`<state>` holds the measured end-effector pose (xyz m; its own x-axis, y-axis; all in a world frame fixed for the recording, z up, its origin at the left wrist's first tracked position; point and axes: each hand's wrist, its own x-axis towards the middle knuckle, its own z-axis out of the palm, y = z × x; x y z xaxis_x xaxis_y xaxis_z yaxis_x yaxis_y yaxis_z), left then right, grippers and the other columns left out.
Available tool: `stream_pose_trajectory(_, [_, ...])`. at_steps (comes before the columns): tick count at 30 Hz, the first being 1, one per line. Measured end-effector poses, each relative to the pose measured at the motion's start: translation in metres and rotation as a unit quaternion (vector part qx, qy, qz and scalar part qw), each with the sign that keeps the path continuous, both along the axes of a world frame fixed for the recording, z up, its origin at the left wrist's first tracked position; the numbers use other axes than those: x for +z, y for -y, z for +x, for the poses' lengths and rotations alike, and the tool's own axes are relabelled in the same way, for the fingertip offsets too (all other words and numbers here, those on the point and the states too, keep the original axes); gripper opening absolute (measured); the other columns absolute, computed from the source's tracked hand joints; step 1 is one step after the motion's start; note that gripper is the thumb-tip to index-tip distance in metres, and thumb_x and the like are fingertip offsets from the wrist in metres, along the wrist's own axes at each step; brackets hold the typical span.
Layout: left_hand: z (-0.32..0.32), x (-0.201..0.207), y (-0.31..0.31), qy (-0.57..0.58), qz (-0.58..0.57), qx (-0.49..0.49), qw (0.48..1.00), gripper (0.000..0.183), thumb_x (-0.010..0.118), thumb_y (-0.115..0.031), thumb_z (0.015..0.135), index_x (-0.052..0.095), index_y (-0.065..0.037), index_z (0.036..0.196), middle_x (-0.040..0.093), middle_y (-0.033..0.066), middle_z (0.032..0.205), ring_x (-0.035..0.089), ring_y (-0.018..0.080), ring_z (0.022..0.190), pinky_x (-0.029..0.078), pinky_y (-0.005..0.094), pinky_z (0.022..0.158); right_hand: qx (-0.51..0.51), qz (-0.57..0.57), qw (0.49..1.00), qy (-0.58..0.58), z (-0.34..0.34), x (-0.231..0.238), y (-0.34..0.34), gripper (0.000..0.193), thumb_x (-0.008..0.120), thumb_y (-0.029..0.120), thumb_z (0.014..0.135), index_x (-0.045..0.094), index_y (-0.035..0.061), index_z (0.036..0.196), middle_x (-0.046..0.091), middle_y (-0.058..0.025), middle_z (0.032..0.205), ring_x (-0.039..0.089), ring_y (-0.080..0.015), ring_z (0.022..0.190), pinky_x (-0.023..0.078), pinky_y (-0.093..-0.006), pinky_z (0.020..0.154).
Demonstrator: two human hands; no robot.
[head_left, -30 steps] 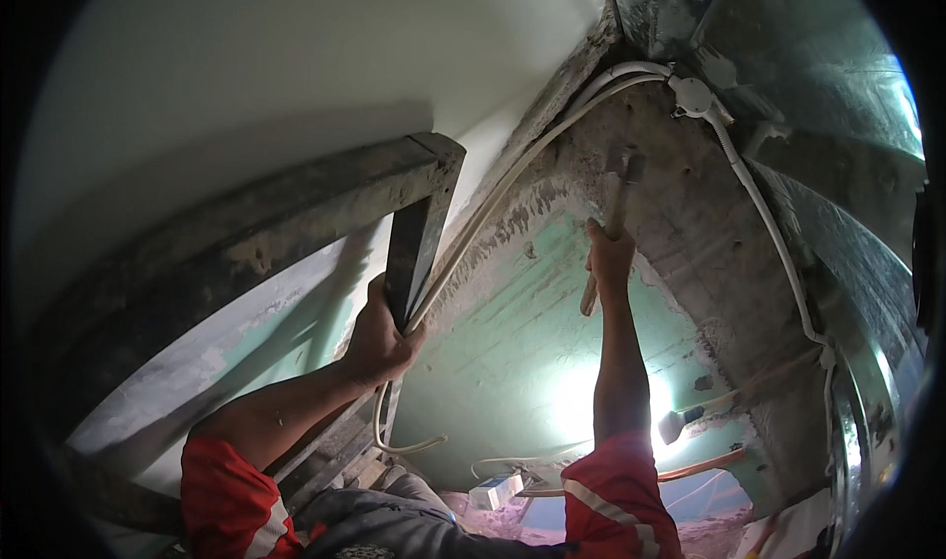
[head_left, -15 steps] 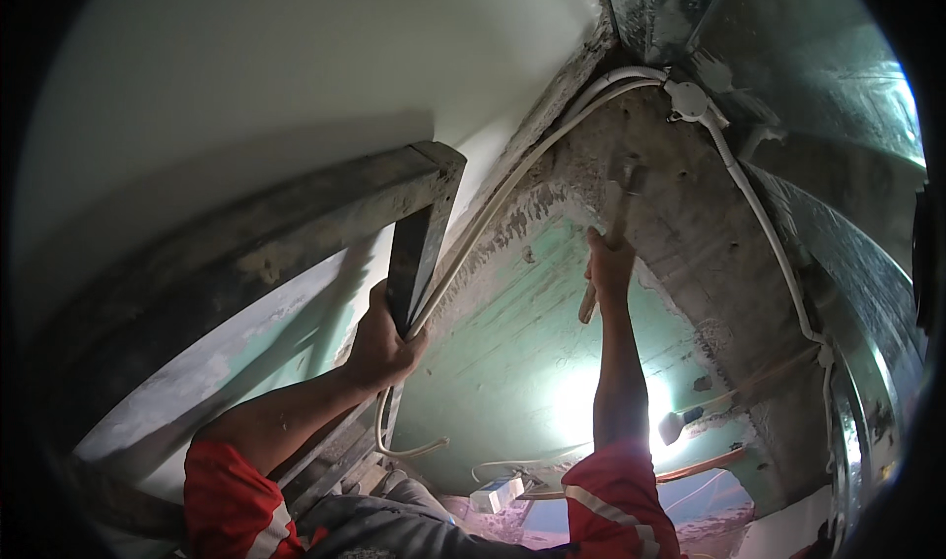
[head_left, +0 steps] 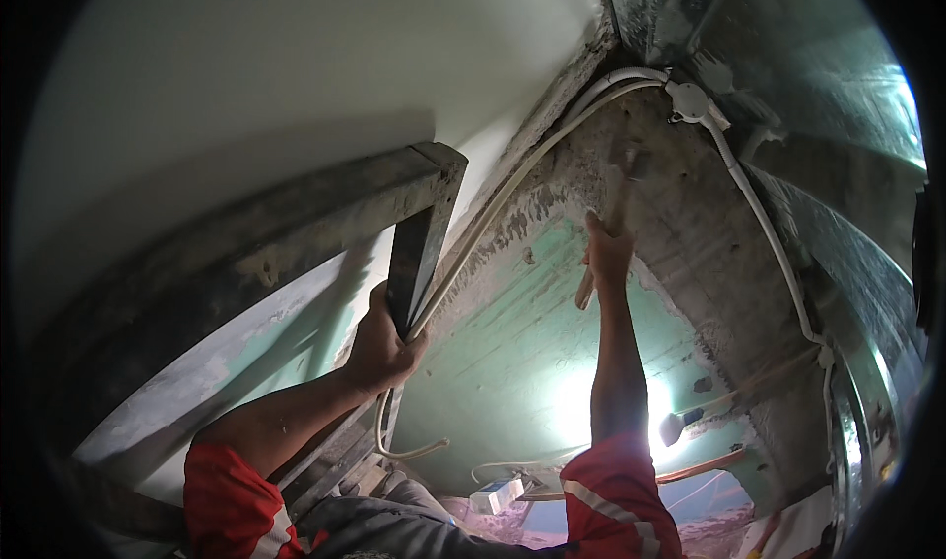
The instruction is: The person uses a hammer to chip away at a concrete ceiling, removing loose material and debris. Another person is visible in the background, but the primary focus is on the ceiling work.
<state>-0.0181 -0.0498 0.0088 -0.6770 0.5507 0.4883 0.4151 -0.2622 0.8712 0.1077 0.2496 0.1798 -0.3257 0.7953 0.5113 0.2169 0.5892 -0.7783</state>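
My right hand [head_left: 610,254] is wrapped round the wooden handle of a hammer [head_left: 620,199], which is raised in front of the bare grey wall [head_left: 700,254]. Motion smears the hammer's head, and I cannot tell whether it touches the wall. To the left, my left hand [head_left: 382,350] is closed round the upright of a dark metal frame [head_left: 325,204]. A pale cable [head_left: 490,207] runs over the same grip, its loose end hanging below the hand. Some of the left fingers are hidden behind the upright.
A white round junction box [head_left: 689,101] with white conduit [head_left: 754,204] is fixed high on the wall. Shiny metal ducting [head_left: 847,234] lines the right side. A bright lamp [head_left: 673,428] glares low down, near a small pale box [head_left: 497,496]. Green paint covers part of the wall.
My right hand has risen slightly, tilting the hammer a little to the right at its head. My left hand stays on the upright. A red and yellow thing shows at the lower right edge.
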Motion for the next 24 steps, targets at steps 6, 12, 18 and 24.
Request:
stream_pose_trajectory(6, [0.004, 0.004, -0.002, 0.002, 0.003, -0.018, 1.0, 0.065, 0.066, -0.014, 0.082, 0.029, 0.005, 0.132, 0.058, 0.0215, 0.105, 0.063, 0.0315, 0.094, 0.05, 0.04, 0.085, 0.014, 0.222, 0.948, -0.227, 0.001, -0.009, -0.024, 0.029, 0.072, 0.023, 0.088, 0.06, 0.0007, 0.074, 0.053, -0.0018, 0.055, 0.052, -0.0134, 0.047, 0.044, -0.0321, 0.048])
stream_pose_trajectory(12, [0.001, 0.004, -0.002, 0.003, -0.018, 0.011, 1.0, 0.064, 0.065, -0.014, 0.082, 0.029, 0.004, 0.132, 0.058, 0.0197, 0.103, 0.062, 0.0295, 0.093, 0.05, 0.0389, 0.085, -0.012, -0.057, 0.996, 0.065, -0.006, -0.022, -0.011, 0.03, 0.074, 0.023, 0.081, 0.057, -0.0005, 0.074, 0.051, -0.0038, 0.053, 0.05, -0.0142, 0.043, 0.039, -0.0338, 0.043])
stream_pose_trajectory(18, [-0.002, 0.001, 0.001, -0.006, -0.005, 0.015, 1.0, 0.063, 0.066, -0.013, 0.082, 0.029, 0.004, 0.131, 0.059, 0.0181, 0.099, 0.063, 0.0277, 0.088, 0.05, 0.0382, 0.083, 0.047, 0.084, 0.979, -0.181, -0.021, 0.002, 0.021, 0.032, 0.072, 0.024, 0.086, 0.054, 0.004, 0.068, 0.046, -0.0005, 0.049, 0.045, -0.0123, 0.039, 0.037, -0.033, 0.041])
stream_pose_trajectory(24, [0.001, 0.004, 0.001, 0.008, -0.003, -0.003, 1.0, 0.062, 0.066, -0.013, 0.083, 0.03, 0.004, 0.13, 0.059, 0.0177, 0.099, 0.063, 0.0276, 0.086, 0.051, 0.0383, 0.081, -0.007, -0.097, 0.981, 0.166, -0.008, -0.044, -0.039, 0.028, 0.072, 0.022, 0.082, 0.057, 0.0003, 0.073, 0.05, -0.0028, 0.054, 0.05, -0.0145, 0.042, 0.039, -0.036, 0.043])
